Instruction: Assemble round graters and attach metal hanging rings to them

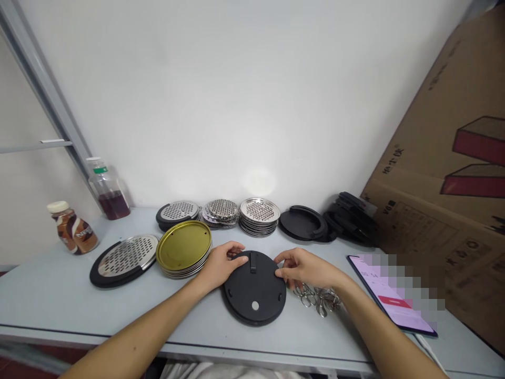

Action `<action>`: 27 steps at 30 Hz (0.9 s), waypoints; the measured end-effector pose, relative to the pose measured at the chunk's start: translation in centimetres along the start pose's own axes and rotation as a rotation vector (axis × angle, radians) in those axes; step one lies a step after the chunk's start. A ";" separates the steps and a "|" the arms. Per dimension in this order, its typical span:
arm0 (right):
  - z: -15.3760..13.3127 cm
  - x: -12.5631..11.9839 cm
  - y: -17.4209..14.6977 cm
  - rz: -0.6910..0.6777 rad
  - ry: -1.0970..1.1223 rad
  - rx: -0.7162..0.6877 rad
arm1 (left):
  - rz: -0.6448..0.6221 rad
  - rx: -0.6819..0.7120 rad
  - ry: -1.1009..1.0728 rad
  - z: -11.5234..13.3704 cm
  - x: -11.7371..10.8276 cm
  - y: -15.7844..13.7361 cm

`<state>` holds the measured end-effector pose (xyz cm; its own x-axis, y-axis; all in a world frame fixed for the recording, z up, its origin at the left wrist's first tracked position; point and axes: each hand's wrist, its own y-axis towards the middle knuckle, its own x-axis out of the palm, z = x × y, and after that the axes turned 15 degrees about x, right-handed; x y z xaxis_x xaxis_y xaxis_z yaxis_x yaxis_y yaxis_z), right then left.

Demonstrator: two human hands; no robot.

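Observation:
A round black plastic disc (255, 289) lies in front of me at the table's near middle. It has a small raised tab at its far edge, a light round spot near its front and small slots at the sides. My left hand (225, 262) grips its upper left rim, thumb on top and fingers curled behind. At the upper right rim, my right hand (303, 267) pinches the edge with thumb and fingertips. Bent metal wire pieces (321, 300) lie partly beneath my right hand and wrist. Left of my left hand is a stack of gold-coloured round plates (184, 245).
Along the wall stand a stack of grater discs (259, 210), smaller grater plates (222, 209), black rings (302, 223) and black plastic parts (351, 218). A black-rimmed grater (128, 256) and two bottles (74, 229) are left. A tablet (390, 295) and large carton (437, 173) are right.

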<state>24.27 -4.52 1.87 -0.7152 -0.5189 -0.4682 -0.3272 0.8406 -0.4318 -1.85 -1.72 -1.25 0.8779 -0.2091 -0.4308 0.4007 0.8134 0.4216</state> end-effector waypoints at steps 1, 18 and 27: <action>0.2 -0.5 -0.1 0.035 -0.024 0.002 | 0.002 -0.004 0.006 0.0 0.0 0.0; 2.3 -3.2 1.1 0.545 -0.448 0.070 | -0.264 0.413 0.409 4.7 1.3 0.5; 2.6 -3.3 1.0 0.509 -0.432 0.024 | -0.539 0.382 0.495 7.3 10.2 3.9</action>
<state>27.91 -2.33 1.01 -0.4636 -0.0780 -0.8826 0.0035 0.9960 -0.0898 10.52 -4.65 1.78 0.3580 -0.1818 -0.9158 0.8741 0.4102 0.2603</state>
